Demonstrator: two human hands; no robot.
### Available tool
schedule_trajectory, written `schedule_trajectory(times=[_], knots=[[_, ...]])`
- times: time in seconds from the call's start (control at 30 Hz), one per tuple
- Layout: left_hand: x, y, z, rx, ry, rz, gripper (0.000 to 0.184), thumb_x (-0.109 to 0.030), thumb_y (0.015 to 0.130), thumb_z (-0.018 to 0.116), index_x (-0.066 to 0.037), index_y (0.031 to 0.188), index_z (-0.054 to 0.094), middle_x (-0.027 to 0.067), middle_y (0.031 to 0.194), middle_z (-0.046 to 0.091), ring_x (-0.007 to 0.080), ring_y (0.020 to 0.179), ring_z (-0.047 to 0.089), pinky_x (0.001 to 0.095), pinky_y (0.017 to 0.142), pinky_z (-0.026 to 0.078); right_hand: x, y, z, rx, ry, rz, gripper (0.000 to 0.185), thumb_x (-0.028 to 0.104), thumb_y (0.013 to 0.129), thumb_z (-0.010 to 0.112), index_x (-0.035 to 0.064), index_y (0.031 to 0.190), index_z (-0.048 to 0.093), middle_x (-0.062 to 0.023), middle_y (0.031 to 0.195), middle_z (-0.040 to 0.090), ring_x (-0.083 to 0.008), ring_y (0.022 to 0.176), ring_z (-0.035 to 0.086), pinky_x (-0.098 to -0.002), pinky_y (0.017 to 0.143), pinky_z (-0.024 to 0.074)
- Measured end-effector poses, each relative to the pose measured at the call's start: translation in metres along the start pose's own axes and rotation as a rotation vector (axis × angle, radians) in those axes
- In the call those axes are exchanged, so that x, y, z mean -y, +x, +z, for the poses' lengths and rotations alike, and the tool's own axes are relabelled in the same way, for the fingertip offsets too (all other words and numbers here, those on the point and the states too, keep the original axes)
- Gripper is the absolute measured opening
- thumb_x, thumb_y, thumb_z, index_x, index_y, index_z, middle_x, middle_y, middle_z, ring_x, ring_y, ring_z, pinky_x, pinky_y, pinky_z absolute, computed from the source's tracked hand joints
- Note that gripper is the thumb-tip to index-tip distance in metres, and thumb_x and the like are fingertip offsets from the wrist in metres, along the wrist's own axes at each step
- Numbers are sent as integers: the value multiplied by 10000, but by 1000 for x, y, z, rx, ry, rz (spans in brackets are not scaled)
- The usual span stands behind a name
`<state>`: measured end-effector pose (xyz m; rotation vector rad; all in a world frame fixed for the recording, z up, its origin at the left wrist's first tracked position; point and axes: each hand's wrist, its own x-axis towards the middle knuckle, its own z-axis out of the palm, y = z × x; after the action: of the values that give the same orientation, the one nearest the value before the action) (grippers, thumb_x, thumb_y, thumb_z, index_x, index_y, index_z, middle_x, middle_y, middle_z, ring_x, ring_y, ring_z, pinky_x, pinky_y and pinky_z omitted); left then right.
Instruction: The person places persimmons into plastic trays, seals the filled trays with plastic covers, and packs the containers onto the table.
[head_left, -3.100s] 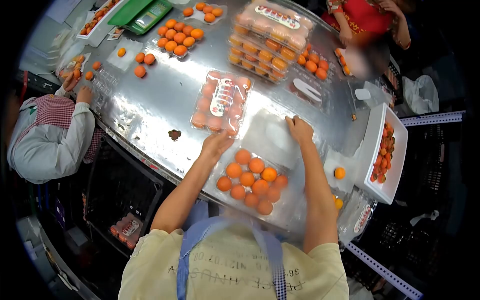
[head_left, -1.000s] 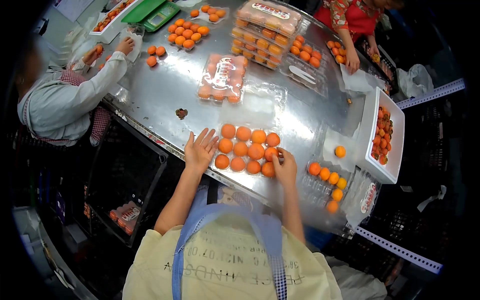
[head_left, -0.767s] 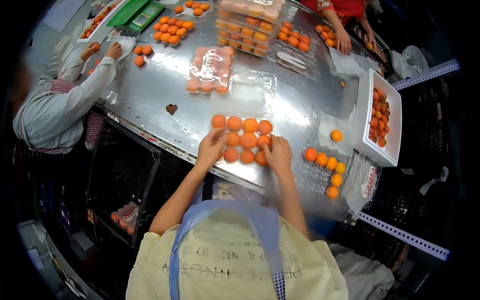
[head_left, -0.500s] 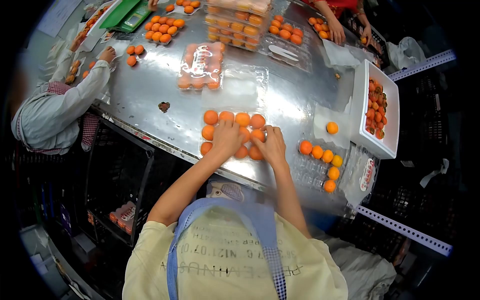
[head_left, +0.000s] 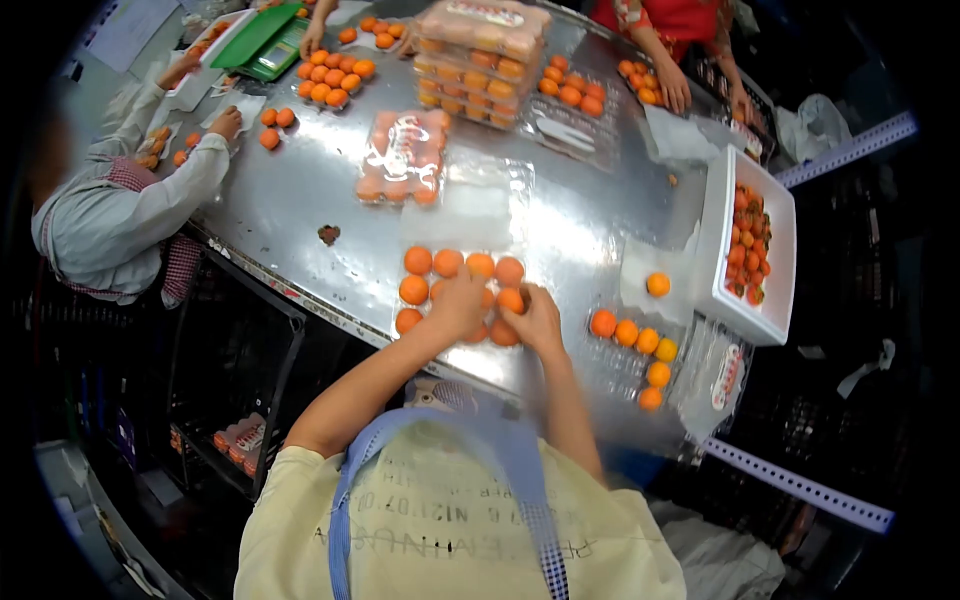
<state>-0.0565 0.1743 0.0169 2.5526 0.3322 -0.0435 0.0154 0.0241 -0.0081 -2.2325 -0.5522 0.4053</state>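
Left hand (head_left: 462, 306) in from alongside, orange fruits (head_left: 480, 265) under its fingers, right hand (head_left: 535, 318) against one, both grips unclear.

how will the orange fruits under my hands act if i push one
The orange fruits look round, so one pushed free would probably roll, though its close neighbours in the rows should hem it in. Their smooth-looking skins may be a little slippery. How firm they are cannot be seen.
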Motion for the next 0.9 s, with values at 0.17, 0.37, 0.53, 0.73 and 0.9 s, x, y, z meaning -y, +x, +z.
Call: schedule_trajectory(times=[0.17, 0.37, 0.53, 0.73, 0.9], knots=[[8, 13, -22, 260, -255, -190, 427, -155, 740, 657, 7, 1111, 522, 224, 1046, 555, 372, 868, 601, 426, 706, 503, 0, -6, -20, 32, 558, 174, 375, 214, 803, 628, 2, 1107, 567, -137, 1044, 611, -258, 1060, 553, -369, 887, 453], [62, -3, -63, 90, -2171, -436, 361, -104, 864, 564, 49, 1177, 474, 165, 1090, 564, 246, 995, 582, 326, 882, 499, 32, 16, -3, 171, 1672, 391, 375, 228, 852, 605, -2, 1135, 518, -105, 1126, 550, -221, 1060, 511, -386, 973, 384], [137, 4, -79, -568, -2539, -307, 380, -156, 899, 539, 32, 1216, 444, 194, 1168, 466, 305, 1105, 501, 362, 965, 465, 95, 70, 58, 440, 1671, 500, 387, 245, 849, 615, 42, 1160, 504, -82, 1126, 541, -213, 1054, 494, -384, 951, 394], [169, -12, -87, -577, -2613, -292, 389, -298, 899, 537, 5, 1143, 522, 128, 1067, 513, 255, 1033, 492, 360, 931, 415, 145, 99, 118, 603, 1651, 440, 434, 183, 863, 604, 68, 1252, 449, -69, 1209, 518, -217, 1158, 466, -396, 1036, 345], [175, -17, -76, -513, -2599, -306, 372, -311, 900, 517, -43, 1158, 527, 106, 1059, 543, 236, 1013, 495, 357, 908, 406, 153, 99, 134, 615, 1582, 245, 528, 84, 855, 596, 39, 1322, 354, -77, 1257, 463, -227, 1187, 445, -408, 1042, 347]])
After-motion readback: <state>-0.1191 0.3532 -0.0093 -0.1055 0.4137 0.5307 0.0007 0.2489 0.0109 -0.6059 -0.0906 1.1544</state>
